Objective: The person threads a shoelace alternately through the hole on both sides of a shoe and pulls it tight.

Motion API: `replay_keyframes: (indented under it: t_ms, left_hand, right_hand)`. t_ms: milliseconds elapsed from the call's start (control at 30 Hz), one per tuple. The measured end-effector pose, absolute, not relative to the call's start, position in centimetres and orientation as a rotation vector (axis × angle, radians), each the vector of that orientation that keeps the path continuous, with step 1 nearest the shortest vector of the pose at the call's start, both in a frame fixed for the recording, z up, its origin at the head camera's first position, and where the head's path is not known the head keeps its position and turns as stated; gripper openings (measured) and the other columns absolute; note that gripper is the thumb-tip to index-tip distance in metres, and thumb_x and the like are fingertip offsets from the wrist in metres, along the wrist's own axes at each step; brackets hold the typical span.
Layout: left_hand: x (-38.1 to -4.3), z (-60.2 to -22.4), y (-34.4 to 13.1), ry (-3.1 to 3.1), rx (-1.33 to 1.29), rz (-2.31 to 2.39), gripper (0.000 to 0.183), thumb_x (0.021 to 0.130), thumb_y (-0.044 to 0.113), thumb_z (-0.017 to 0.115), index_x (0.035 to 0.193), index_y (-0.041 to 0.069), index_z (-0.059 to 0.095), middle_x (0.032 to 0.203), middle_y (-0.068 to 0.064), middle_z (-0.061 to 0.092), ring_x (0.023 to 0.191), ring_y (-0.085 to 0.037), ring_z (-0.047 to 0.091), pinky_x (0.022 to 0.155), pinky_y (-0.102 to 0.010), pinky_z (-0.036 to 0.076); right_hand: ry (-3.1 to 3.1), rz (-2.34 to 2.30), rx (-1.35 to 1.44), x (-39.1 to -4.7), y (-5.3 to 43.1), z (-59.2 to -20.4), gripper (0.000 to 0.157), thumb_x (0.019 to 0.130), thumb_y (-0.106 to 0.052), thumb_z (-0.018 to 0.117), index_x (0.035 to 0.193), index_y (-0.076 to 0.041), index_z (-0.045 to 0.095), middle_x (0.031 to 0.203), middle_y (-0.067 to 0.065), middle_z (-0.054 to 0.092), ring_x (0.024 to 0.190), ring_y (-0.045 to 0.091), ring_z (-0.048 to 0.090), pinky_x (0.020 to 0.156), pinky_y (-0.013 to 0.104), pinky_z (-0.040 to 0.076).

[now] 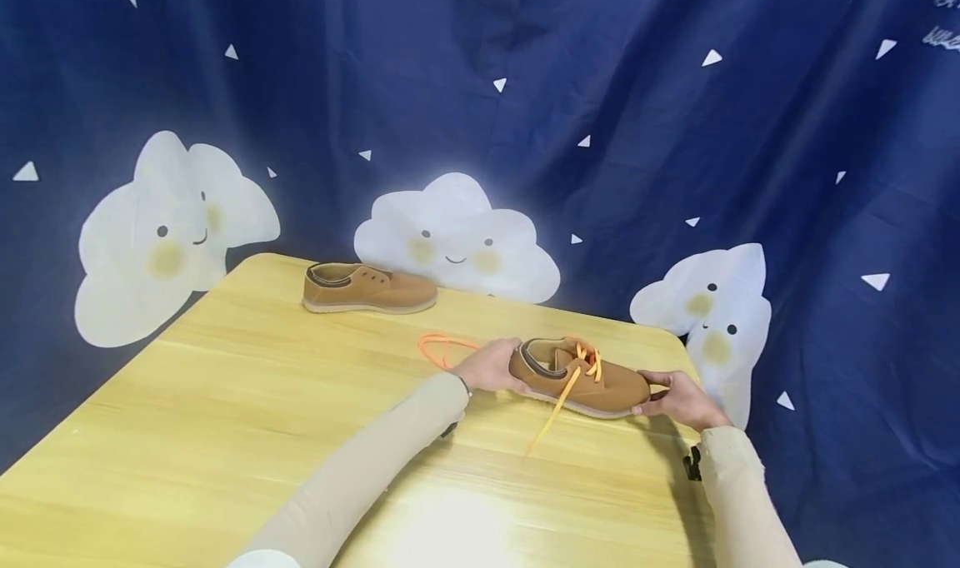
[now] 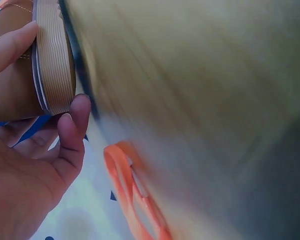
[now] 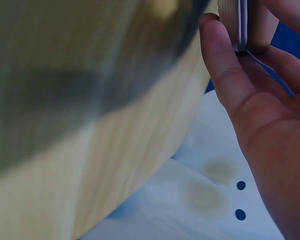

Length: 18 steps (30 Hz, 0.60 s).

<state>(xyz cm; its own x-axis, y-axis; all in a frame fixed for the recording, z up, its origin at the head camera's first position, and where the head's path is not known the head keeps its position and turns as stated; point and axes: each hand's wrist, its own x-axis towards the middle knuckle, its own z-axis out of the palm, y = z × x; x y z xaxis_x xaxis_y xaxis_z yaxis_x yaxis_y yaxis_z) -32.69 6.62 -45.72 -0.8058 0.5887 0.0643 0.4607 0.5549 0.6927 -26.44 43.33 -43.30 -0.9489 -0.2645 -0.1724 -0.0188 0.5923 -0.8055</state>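
Note:
Between both hands is a brown shoe (image 1: 618,385), its toe to the right and an orange-yellow shoelace (image 1: 564,401) threaded at its eyelets, one end trailing down the near side. My left hand (image 1: 491,366) grips the heel; in the left wrist view, its thumb lies on the brown upper beside the ribbed sole (image 2: 54,60). The toe is held by my right hand (image 1: 678,399), whose fingers come round the sole edge (image 3: 235,25) in the right wrist view. Left of the heel, an orange shoelace (image 1: 438,339) lies looped on the table.
A second brown shoe (image 1: 375,289), with bare eyelets, stands at the back left of the wooden table (image 1: 262,401). Behind the table's far edge hangs a dark blue curtain (image 1: 450,68) printed with white clouds and triangles.

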Motion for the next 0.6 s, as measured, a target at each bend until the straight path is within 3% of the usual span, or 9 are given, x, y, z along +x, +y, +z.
replay_keyframes:
  t_ms: [433, 533, 600]
  left_hand:
    - [-32.7, -45.9, 6.5, 2.559, 0.891, 1.096, 0.069, 0.081, 0.024, 0.089, 0.138, 0.006, 0.056, 0.129, -0.009, 0.069, 0.117, -0.022, 0.066, 0.106, -0.036, 0.051]
    - [-32.3, -45.9, 5.9, 2.534, 0.882, 1.098, 0.076, 0.082, 0.022, 0.087, 0.146, 0.004, 0.049, 0.135, -0.013, 0.065, 0.123, -0.026, 0.063, 0.109, -0.040, 0.050]
    - [-31.9, -45.6, 5.2, 2.531, 0.884, 1.089, 0.079, 0.083, 0.020, 0.086, 0.150, 0.003, 0.045, 0.141, -0.016, 0.061, 0.129, -0.029, 0.060, 0.110, -0.043, 0.050]
  right_hand:
    - [2.496, -1.346, -0.212, -25.9, 43.3, -44.2, 0.084, 0.088, 0.003, 0.077, 0.152, 0.021, 0.025, 0.148, 0.046, 0.040, 0.119, 0.046, 0.067, 0.087, 0.028, 0.061]
    - [2.494, -1.309, -0.243, -25.8, 43.1, -44.0, 0.085, 0.089, 0.005, 0.075, 0.151, 0.023, 0.022, 0.148, 0.048, 0.038, 0.117, 0.045, 0.068, 0.086, 0.027, 0.061]
    - [2.511, -1.239, -0.273, -25.6, 42.9, -43.5, 0.084, 0.090, 0.006, 0.073, 0.151, 0.025, 0.018, 0.149, 0.050, 0.034, 0.116, 0.048, 0.067, 0.088, 0.033, 0.062]
